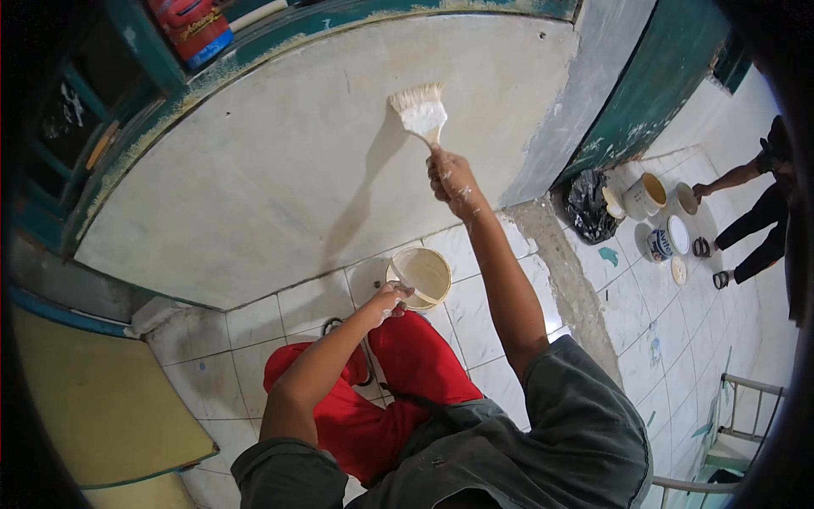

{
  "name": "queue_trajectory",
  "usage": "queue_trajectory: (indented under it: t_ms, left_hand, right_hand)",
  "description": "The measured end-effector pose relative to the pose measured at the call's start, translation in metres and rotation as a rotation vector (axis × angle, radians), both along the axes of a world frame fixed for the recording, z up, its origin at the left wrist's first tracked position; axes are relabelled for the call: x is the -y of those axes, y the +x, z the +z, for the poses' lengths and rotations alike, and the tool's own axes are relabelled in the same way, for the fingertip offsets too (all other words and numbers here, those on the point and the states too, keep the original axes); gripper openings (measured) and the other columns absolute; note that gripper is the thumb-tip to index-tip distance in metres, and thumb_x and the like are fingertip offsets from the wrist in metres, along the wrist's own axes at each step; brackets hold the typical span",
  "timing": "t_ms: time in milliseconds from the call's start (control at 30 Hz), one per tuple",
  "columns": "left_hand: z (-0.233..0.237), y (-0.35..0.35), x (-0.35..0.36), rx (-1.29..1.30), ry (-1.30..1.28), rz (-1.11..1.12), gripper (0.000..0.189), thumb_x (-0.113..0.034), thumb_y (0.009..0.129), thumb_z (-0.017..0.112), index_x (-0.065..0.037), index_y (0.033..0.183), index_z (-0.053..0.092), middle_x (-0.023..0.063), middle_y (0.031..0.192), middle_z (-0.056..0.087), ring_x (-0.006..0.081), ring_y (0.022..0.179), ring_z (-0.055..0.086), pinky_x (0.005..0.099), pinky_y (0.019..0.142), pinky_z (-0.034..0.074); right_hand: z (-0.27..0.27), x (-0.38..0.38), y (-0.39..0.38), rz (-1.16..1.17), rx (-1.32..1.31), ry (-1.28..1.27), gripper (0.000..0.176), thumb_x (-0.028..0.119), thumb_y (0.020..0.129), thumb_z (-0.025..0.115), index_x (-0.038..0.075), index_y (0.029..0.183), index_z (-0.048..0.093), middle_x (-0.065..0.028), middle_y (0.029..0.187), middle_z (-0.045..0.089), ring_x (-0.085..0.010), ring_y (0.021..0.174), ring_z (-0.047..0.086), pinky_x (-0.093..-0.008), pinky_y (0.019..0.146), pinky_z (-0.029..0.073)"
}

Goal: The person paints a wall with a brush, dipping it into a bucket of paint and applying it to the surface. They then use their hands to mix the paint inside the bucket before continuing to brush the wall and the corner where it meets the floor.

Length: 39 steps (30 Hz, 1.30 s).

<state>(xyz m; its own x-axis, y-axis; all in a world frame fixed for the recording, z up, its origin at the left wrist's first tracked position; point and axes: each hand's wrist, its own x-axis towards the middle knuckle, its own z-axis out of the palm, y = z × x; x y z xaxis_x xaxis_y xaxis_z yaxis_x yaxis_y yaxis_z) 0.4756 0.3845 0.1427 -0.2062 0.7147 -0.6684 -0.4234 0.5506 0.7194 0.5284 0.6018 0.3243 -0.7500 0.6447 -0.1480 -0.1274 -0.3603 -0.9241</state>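
Observation:
My right hand (455,185) grips the handle of a wide paintbrush (421,113), its bristles pointing up and coated with white paint. The brush is in front of the pale, patchy wall (280,161), and its shadow falls on that surface. Low down, my left hand (392,302) has its fingers closed on the pale handle of a bucket (430,270), at the near side of its rim. The bucket stands on the floor by the foot of the wall, with whitish paint inside. White smears mark both hands.
A red paint can (193,32) stands on the green window ledge. To the right are a black plastic bag (589,206), several paint buckets (644,197) and another person (763,199) reaching to one. A yellow-green panel (102,390) is at left; a metal frame (750,407) is at lower right.

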Motion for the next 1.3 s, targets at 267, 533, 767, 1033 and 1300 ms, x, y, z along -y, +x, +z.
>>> queue_trajectory:
  t_ms: [267, 533, 767, 1033, 1300]
  left_hand:
    - [0.002, 0.01, -0.015, -0.14, -0.011, -0.069, 0.024, -0.028, 0.077, 0.061, -0.012, 0.09, 0.048, -0.0035, 0.065, 0.047, 0.0057, 0.052, 0.044, 0.0227, 0.049, 0.041]
    - [0.006, 0.022, -0.034, -0.248, -0.066, -0.032, 0.028, -0.027, 0.075, 0.063, -0.006, 0.086, 0.047, -0.0018, 0.058, 0.046, 0.0071, 0.043, 0.041, 0.0212, 0.041, 0.037]
    - [-0.003, 0.023, -0.059, -0.321, 0.004, 0.046, 0.023, -0.021, 0.073, 0.066, -0.003, 0.077, 0.052, 0.0008, 0.053, 0.046, 0.0096, 0.039, 0.039, 0.0245, 0.035, 0.032]
    - [0.016, 0.024, -0.056, -0.339, 0.047, 0.031, 0.036, -0.02, 0.074, 0.065, 0.0, 0.098, 0.049, 0.0059, 0.082, 0.056, 0.0105, 0.066, 0.049, 0.0245, 0.054, 0.04]
    - [0.007, 0.032, -0.04, -0.119, 0.104, 0.059, 0.024, -0.021, 0.073, 0.065, -0.009, 0.083, 0.047, -0.0011, 0.065, 0.048, 0.0066, 0.051, 0.045, 0.0205, 0.043, 0.037]
  right_hand:
    - [-0.11, -0.008, 0.014, -0.027, 0.424, -0.121, 0.038, 0.036, 0.084, 0.047, 0.007, 0.06, 0.046, 0.0005, 0.048, 0.038, -0.0076, 0.033, 0.027, -0.0223, 0.03, 0.019]
    - [0.012, -0.013, 0.027, -0.144, 0.196, 0.177, 0.037, 0.034, 0.084, 0.048, 0.006, 0.06, 0.046, 0.0001, 0.05, 0.04, -0.0073, 0.035, 0.03, -0.0219, 0.032, 0.02]
    - [0.065, -0.028, 0.03, -0.118, 0.054, 0.219, 0.038, 0.036, 0.084, 0.046, 0.008, 0.058, 0.044, 0.0028, 0.048, 0.036, -0.0061, 0.036, 0.027, -0.0224, 0.033, 0.021]
    - [-0.089, -0.041, 0.035, -0.069, 0.274, -0.144, 0.039, 0.041, 0.084, 0.046, 0.014, 0.057, 0.04, 0.0051, 0.046, 0.032, -0.0058, 0.032, 0.024, -0.0209, 0.03, 0.016]
    - [-0.086, -0.054, 0.045, -0.146, 0.406, -0.085, 0.037, 0.035, 0.085, 0.047, 0.011, 0.056, 0.044, 0.0028, 0.046, 0.036, -0.0069, 0.033, 0.027, -0.0216, 0.03, 0.019]
